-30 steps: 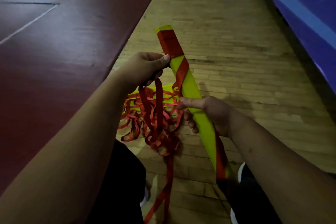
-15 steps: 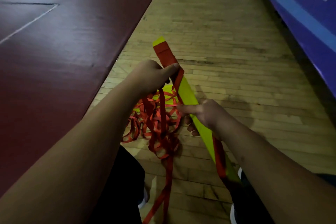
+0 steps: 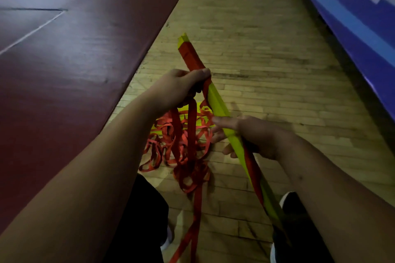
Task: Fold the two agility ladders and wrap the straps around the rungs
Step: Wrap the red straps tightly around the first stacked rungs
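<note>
A stacked bundle of yellow-green ladder rungs [image 3: 218, 104] slants from upper centre down to the lower right. Red strap is wound around its far end and again lower down. My right hand [image 3: 254, 134] grips the bundle at its middle. My left hand [image 3: 179, 87] is closed on the red strap [image 3: 192, 121] and presses it against the bundle just below the far wrapped part. Loose strap hangs from that hand to a tangled red pile [image 3: 181, 151] on the floor, where more yellow-green rungs [image 3: 183, 118] show beneath it.
The wooden floor [image 3: 267, 60] runs ahead between a dark red mat [image 3: 74, 60] on the left and a blue padded wall [image 3: 352, 17] on the right. My legs and shoes are at the bottom edge.
The bundle has dropped lower and turned edge-on. My left hand has carried the strap across to the bundle and closed against it. My right hand keeps its grip.
</note>
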The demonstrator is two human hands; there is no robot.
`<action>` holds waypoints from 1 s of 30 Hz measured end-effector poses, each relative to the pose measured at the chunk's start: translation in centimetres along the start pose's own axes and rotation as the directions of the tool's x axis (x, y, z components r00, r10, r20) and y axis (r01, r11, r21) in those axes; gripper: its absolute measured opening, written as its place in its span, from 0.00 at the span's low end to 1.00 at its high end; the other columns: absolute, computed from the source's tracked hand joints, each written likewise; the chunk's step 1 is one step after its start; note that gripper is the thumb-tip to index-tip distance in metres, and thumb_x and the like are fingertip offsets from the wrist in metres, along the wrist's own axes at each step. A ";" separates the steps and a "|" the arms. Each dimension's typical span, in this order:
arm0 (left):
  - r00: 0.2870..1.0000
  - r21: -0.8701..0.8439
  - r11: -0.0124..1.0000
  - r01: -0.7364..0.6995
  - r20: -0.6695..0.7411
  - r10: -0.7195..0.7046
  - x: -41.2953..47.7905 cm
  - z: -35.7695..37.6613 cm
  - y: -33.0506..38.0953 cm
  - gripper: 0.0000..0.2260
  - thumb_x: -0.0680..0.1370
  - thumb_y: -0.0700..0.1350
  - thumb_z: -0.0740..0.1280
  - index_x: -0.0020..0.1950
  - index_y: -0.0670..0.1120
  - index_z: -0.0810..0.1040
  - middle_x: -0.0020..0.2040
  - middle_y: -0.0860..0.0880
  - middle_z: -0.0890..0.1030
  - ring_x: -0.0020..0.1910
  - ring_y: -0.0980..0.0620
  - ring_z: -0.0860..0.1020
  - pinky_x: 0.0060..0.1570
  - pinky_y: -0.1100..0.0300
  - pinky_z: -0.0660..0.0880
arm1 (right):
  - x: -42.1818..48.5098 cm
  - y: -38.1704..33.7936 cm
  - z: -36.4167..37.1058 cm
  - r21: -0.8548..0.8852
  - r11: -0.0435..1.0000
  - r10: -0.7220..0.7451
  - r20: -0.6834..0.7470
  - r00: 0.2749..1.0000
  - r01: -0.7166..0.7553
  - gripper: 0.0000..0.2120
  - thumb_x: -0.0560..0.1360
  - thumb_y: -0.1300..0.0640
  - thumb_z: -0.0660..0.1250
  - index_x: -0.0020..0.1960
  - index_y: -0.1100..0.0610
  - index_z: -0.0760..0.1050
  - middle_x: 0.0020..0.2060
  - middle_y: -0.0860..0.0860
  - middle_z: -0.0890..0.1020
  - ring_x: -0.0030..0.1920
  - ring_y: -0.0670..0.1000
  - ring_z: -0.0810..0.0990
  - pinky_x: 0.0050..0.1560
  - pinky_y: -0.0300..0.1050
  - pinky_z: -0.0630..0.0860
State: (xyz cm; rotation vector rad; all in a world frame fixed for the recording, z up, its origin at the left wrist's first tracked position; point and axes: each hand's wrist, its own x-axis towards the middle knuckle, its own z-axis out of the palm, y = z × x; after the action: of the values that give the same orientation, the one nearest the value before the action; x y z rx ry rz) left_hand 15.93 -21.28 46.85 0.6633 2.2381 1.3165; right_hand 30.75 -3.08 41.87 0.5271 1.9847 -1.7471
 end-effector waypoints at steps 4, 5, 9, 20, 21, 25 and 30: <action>0.966 -0.188 0.958 -0.216 0.104 0.238 -0.2 -1.1 0.1 0.19 0.89 0.57 0.61 0.50 0.43 0.79 0.36 0.50 0.65 0.33 0.51 0.63 0.36 0.52 0.60 | -1.1 0.0 -0.8 0.139 0.989 -0.091 0.376 0.922 0.041 0.34 0.80 0.33 0.62 0.72 0.58 0.79 0.65 0.60 0.86 0.42 0.51 0.84 0.34 0.39 0.75; 0.956 -0.210 0.948 -0.239 0.119 0.267 -0.2 -1.1 0.0 0.19 0.89 0.57 0.60 0.49 0.45 0.79 0.36 0.51 0.65 0.33 0.52 0.63 0.35 0.54 0.62 | -1.1 0.2 -0.8 0.178 0.983 -0.117 0.431 0.895 0.043 0.32 0.79 0.36 0.64 0.71 0.59 0.80 0.65 0.62 0.85 0.41 0.51 0.84 0.33 0.39 0.76; 0.932 -0.169 0.946 -0.278 0.190 0.308 -0.1 -1.1 -0.1 0.23 0.87 0.60 0.59 0.55 0.39 0.76 0.36 0.50 0.66 0.31 0.51 0.68 0.35 0.54 0.66 | -1.2 0.6 -0.1 0.292 0.956 -0.157 0.478 0.864 0.012 0.23 0.78 0.46 0.65 0.67 0.56 0.85 0.55 0.63 0.87 0.43 0.55 0.87 0.43 0.46 0.84; 0.965 -0.053 0.965 -0.257 0.036 0.259 0.5 -0.6 -0.7 0.15 0.90 0.54 0.61 0.52 0.46 0.80 0.37 0.48 0.77 0.28 0.48 0.70 0.33 0.55 0.67 | -0.8 0.2 0.2 0.342 0.939 -0.103 0.216 0.971 0.024 0.13 0.81 0.58 0.70 0.65 0.58 0.82 0.47 0.60 0.87 0.41 0.57 0.88 0.40 0.49 0.85; 0.970 -0.038 0.969 -0.242 0.018 0.243 0.5 -0.5 -0.6 0.15 0.90 0.53 0.62 0.52 0.44 0.80 0.36 0.48 0.77 0.28 0.49 0.70 0.33 0.56 0.67 | -0.8 0.1 0.3 0.319 0.947 -0.088 0.168 0.982 0.030 0.12 0.82 0.59 0.68 0.64 0.59 0.82 0.45 0.59 0.87 0.39 0.57 0.87 0.39 0.48 0.84; 0.988 -0.036 0.987 -0.155 -0.033 0.154 0.9 -0.4 -0.7 0.18 0.88 0.53 0.65 0.54 0.38 0.82 0.39 0.36 0.77 0.29 0.50 0.69 0.31 0.57 0.66 | -0.3 0.2 0.6 0.293 0.955 -0.059 0.024 0.998 0.049 0.11 0.82 0.60 0.70 0.62 0.61 0.84 0.40 0.60 0.86 0.35 0.57 0.86 0.36 0.48 0.82; 0.994 -0.099 0.993 -0.056 -0.102 0.046 1.2 0.5 -0.4 0.16 0.86 0.53 0.70 0.52 0.40 0.86 0.38 0.38 0.82 0.24 0.52 0.71 0.25 0.62 0.67 | 0.4 0.8 0.8 0.246 0.966 -0.035 -0.201 0.979 0.085 0.20 0.77 0.57 0.78 0.63 0.67 0.82 0.37 0.59 0.86 0.34 0.58 0.85 0.38 0.51 0.81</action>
State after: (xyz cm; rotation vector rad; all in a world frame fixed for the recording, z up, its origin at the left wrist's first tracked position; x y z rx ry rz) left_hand 15.19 -20.38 46.10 0.6346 2.2272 1.5088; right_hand 30.87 -3.74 40.91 0.7555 1.9321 -2.0738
